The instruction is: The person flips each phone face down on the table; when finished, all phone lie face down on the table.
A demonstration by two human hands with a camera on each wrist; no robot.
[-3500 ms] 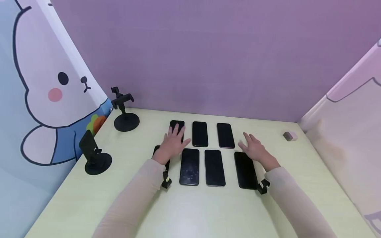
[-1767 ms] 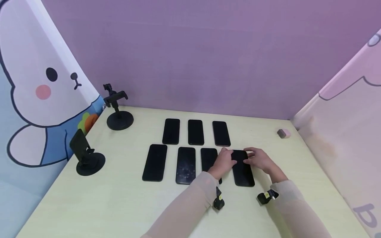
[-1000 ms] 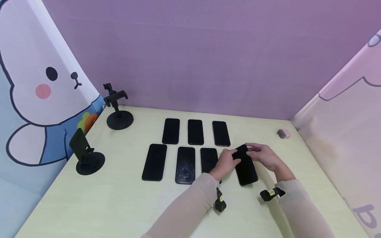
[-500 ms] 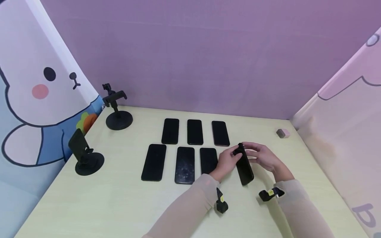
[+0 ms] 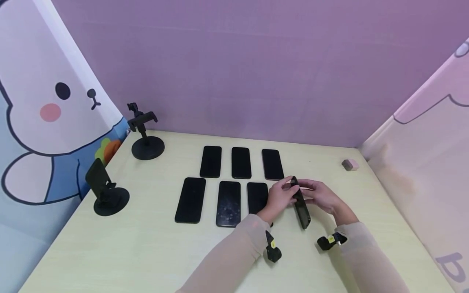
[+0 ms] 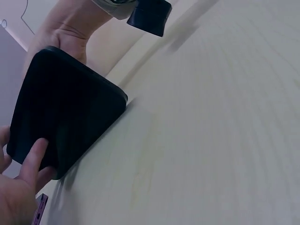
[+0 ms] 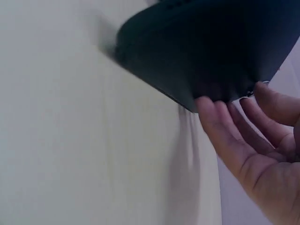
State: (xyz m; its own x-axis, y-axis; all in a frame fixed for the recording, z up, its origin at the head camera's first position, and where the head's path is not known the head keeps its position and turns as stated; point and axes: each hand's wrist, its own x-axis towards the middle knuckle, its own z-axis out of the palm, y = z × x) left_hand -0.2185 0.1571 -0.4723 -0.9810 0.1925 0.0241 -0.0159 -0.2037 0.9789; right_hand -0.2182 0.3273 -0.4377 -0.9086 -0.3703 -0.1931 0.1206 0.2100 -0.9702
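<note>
In the head view, a black smartphone (image 5: 301, 205) stands tilted on its long edge above the table, between both hands. My left hand (image 5: 277, 198) grips its far end from the left; in the left wrist view a finger (image 6: 35, 161) lies across its dark face (image 6: 65, 108). From the right, my right hand (image 5: 322, 196) holds the same end. The right wrist view shows fingertips (image 7: 206, 105) against the phone's dark back (image 7: 201, 56) and the thumb (image 7: 276, 103) at its edge. Beside the left hand lies another phone (image 5: 256, 197), partly covered by that hand.
More black phones lie face up in two rows, among them a near-left phone (image 5: 190, 200), a smudged phone (image 5: 228, 203) and a back-right phone (image 5: 272, 164). Two black stands, one at the back (image 5: 147, 147) and one nearer (image 5: 111, 200), occupy the left. A small block (image 5: 350, 165) sits far right.
My left hand came across from the back-left phone to the near-right one. Both hands took hold of that phone, raised it and turned it from lying flat onto its edge.
</note>
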